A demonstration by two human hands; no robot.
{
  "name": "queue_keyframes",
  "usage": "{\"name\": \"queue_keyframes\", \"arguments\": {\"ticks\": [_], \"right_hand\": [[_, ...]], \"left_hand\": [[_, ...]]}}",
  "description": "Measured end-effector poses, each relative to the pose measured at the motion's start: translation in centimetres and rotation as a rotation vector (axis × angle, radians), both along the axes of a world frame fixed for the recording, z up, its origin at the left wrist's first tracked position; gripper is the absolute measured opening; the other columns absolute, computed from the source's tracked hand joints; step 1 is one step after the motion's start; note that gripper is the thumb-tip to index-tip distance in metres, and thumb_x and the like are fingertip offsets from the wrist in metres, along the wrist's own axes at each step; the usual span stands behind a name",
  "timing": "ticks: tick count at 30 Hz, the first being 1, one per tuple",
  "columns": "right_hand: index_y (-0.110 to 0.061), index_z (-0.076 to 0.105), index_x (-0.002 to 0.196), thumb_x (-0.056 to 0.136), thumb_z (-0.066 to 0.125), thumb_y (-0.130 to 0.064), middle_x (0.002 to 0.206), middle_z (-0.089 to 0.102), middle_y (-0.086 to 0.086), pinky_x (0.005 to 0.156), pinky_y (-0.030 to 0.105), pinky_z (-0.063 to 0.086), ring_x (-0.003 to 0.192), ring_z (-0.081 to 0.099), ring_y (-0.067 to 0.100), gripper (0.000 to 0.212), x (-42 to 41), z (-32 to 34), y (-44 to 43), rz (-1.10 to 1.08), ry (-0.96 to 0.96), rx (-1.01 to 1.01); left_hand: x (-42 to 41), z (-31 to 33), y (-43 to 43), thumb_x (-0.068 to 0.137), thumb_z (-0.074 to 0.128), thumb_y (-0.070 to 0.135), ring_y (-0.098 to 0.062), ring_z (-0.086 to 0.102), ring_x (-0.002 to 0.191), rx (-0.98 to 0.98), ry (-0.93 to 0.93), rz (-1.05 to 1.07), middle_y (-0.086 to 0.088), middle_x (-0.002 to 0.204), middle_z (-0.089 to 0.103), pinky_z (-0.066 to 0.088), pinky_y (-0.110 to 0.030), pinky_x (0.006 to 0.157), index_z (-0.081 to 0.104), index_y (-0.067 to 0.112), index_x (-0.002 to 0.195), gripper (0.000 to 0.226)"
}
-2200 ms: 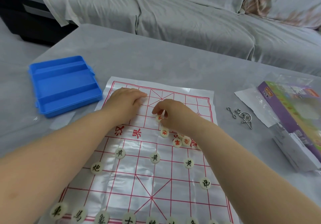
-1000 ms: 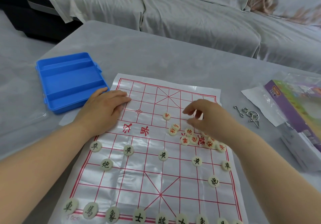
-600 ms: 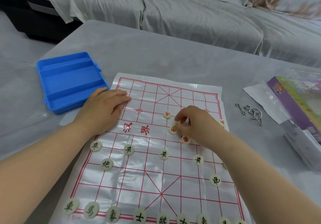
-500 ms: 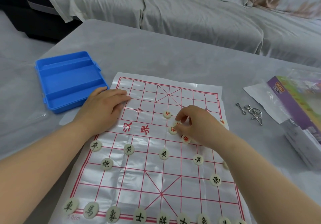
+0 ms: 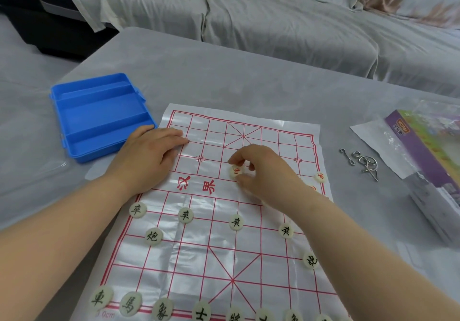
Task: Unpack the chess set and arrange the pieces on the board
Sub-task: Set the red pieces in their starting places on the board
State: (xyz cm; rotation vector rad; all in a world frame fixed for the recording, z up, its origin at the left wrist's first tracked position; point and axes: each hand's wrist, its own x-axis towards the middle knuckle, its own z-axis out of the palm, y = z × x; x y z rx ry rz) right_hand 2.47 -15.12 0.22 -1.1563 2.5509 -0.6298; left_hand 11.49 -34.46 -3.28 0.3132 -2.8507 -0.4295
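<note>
A glossy white chess board sheet [image 5: 214, 251] with red grid lines lies on the grey table. Black-lettered round pieces stand on its near half, among them a soldier [image 5: 236, 222] and a cannon [image 5: 152, 236]. My left hand [image 5: 146, 157] rests flat on the sheet's left edge, fingers straight. My right hand [image 5: 261, 168] hovers over the middle of the board and pinches a red-lettered piece [image 5: 235, 171] between thumb and fingers. Another red piece [image 5: 320, 177] sits at the right edge. Other red pieces lie hidden under my right hand and wrist.
A blue plastic tray [image 5: 99, 114] with long compartments sits left of the board. Metal ring puzzles [image 5: 362, 162] lie to the right, beside a purple box in a clear bag [image 5: 428, 156]. A sofa under grey cloth [image 5: 273, 14] runs behind the table.
My right hand moved from the red pile up and left to a red piece near the river line and closed its fingers on it. The left hand stayed put.
</note>
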Motion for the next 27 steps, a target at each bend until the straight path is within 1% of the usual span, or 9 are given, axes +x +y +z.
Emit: {"name": "queue_keyframes", "arguments": {"ticks": [3, 10, 15, 17, 19, 20, 23, 25, 27], "right_hand": [[-0.022, 0.058, 0.113, 0.085, 0.055, -0.013, 0.113, 0.058, -0.004, 0.079, 0.018, 0.032, 0.088, 0.037, 0.005, 0.03, -0.1, -0.7, -1.7, 0.032, 0.041, -0.009], [-0.023, 0.056, 0.115, 0.085, 0.058, -0.018, 0.112, 0.059, -0.003, 0.078, 0.017, 0.032, 0.087, 0.037, 0.006, 0.031, -1.0, -1.4, -3.2, 0.011, 0.044, 0.002], [-0.024, 0.053, 0.119, 0.083, 0.06, -0.023, 0.118, 0.055, -0.006, 0.084, 0.019, 0.031, 0.102, 0.042, 0.01, 0.036, -1.2, 0.0, -2.2, 0.029, 0.075, 0.011], [-0.025, 0.054, 0.117, 0.084, 0.06, -0.021, 0.114, 0.054, -0.008, 0.084, 0.015, 0.032, 0.095, 0.041, 0.004, 0.035, -1.8, 1.1, -0.7, -0.011, 0.076, -0.013], [-0.027, 0.055, 0.111, 0.084, 0.059, -0.02, 0.101, 0.051, -0.015, 0.073, 0.005, 0.033, 0.08, 0.041, -0.002, 0.029, -2.4, 2.2, 1.6, -0.051, 0.073, -0.008], [-0.03, 0.055, 0.104, 0.084, 0.059, -0.019, 0.094, 0.048, -0.019, 0.067, 0.004, 0.033, 0.074, 0.042, -0.003, 0.024, -2.5, 2.6, 2.9, -0.07, 0.065, 0.012], [-0.036, 0.049, 0.087, 0.084, 0.058, -0.021, 0.079, 0.044, -0.025, 0.065, 0.008, 0.039, 0.07, 0.044, -0.003, 0.018, -2.0, 3.5, 6.2, -0.09, 0.042, 0.12], [-0.036, 0.051, 0.089, 0.085, 0.057, -0.024, 0.081, 0.046, -0.023, 0.061, 0.006, 0.036, 0.071, 0.044, -0.004, 0.014, -1.0, 3.3, 7.4, -0.076, 0.035, 0.189], [-0.032, 0.057, 0.099, 0.085, 0.058, -0.026, 0.089, 0.047, -0.018, 0.062, 0.005, 0.035, 0.072, 0.042, -0.005, 0.016, -0.2, 2.8, 8.2, -0.062, 0.048, 0.214]], "left_hand": [[0.0, -0.1, -0.1, 0.092, 0.042, 0.021, -0.014, 0.038, 0.126, -0.003, 0.005, 0.0, 0.004, 0.135, 0.048, 0.009, -0.026, 0.107, 0.052, 0.024, 0.124, 0.034], [0.0, -0.1, 0.0, 0.091, 0.043, 0.02, -0.015, 0.04, 0.124, 0.009, 0.025, 0.0, 0.003, 0.133, 0.05, 0.01, -0.024, 0.106, 0.055, 0.023, 0.122, 0.033], [0.1, 0.1, -0.1, 0.091, 0.044, 0.02, -0.015, 0.041, 0.124, 0.009, 0.025, -0.01, 0.003, 0.133, 0.05, 0.011, -0.025, 0.106, 0.054, 0.022, 0.122, 0.033], [0.1, 0.1, -0.1, 0.091, 0.043, 0.02, -0.015, 0.04, 0.124, 0.01, 0.026, -0.011, 0.003, 0.133, 0.05, 0.011, -0.025, 0.106, 0.054, 0.022, 0.123, 0.033], [0.1, 0.1, -0.1, 0.091, 0.043, 0.02, -0.015, 0.04, 0.125, 0.012, 0.022, -0.011, 0.003, 0.133, 0.05, 0.01, -0.026, 0.107, 0.054, 0.022, 0.123, 0.034], [0.1, 0.1, -0.1, 0.091, 0.043, 0.019, -0.015, 0.04, 0.125, 0.011, 0.02, -0.012, 0.003, 0.134, 0.049, 0.01, -0.026, 0.107, 0.054, 0.022, 0.123, 0.034], [0.1, 0.1, -0.1, 0.091, 0.044, 0.018, -0.016, 0.04, 0.125, 0.013, 0.014, -0.009, 0.002, 0.133, 0.05, 0.011, -0.027, 0.108, 0.054, 0.022, 0.123, 0.034], [0.1, 0.1, -0.1, 0.091, 0.044, 0.017, -0.017, 0.04, 0.124, 0.01, 0.01, -0.007, 0.002, 0.133, 0.05, 0.011, -0.028, 0.108, 0.054, 0.021, 0.123, 0.034], [0.1, 0.1, 0.0, 0.091, 0.043, 0.017, -0.017, 0.04, 0.125, 0.01, 0.001, -0.006, 0.001, 0.133, 0.049, 0.011, -0.028, 0.108, 0.054, 0.021, 0.123, 0.034]]}}
